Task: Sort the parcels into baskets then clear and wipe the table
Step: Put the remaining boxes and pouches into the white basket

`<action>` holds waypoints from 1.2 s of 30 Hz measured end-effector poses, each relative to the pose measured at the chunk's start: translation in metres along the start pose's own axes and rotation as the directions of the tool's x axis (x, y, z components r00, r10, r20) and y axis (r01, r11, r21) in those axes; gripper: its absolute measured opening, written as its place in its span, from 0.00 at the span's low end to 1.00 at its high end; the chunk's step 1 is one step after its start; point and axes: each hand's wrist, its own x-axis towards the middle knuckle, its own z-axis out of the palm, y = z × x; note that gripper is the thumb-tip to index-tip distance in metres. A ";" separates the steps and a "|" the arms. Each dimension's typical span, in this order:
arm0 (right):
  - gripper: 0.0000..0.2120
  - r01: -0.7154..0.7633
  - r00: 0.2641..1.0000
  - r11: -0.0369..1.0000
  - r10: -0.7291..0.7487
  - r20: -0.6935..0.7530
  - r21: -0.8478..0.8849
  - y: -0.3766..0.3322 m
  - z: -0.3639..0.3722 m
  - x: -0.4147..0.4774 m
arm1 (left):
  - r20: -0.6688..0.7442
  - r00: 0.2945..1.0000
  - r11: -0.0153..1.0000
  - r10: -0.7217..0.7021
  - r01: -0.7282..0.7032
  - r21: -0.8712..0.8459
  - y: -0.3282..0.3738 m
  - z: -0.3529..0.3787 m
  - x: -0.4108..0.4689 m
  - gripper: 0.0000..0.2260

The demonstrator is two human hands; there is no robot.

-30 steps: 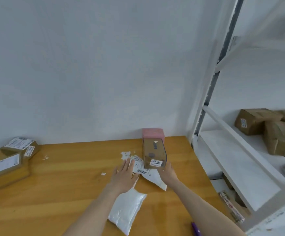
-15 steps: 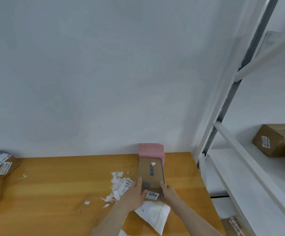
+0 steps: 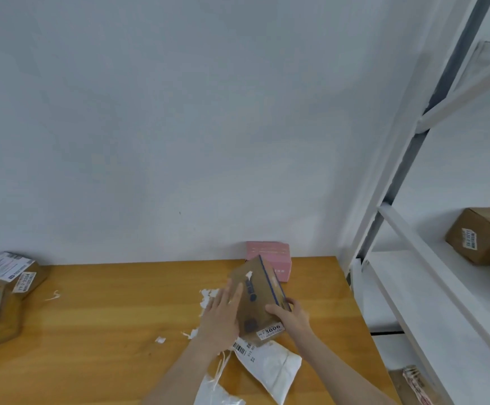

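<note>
Brown parcel (image 3: 257, 299), white label (image 3: 270, 331) "3006"

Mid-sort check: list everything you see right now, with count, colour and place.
held box: 1, brown, labelled 3006, tilted above the table's right part
pink box: 1, pink, behind the held box, against the wall
mailers: 2, white, near edge; one below the held box, one cut off at the frame bottom
scraps: several, white, scattered mid-table
left boxes: 2, brown with white labels, table's left edge
shelf box: 1, brown, on the rack
rack: 1, white, right of the table
table: 1, wood
left hand: fingers flat on the held box's left face
right hand: grips its near right corner
</note>
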 end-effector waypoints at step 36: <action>0.37 0.066 0.933 0.995 -0.035 -0.358 0.076 0.042 0.116 -0.256 | 0.245 0.957 0.904 0.155 -0.238 0.355 -0.076 -0.031 -0.246 0.41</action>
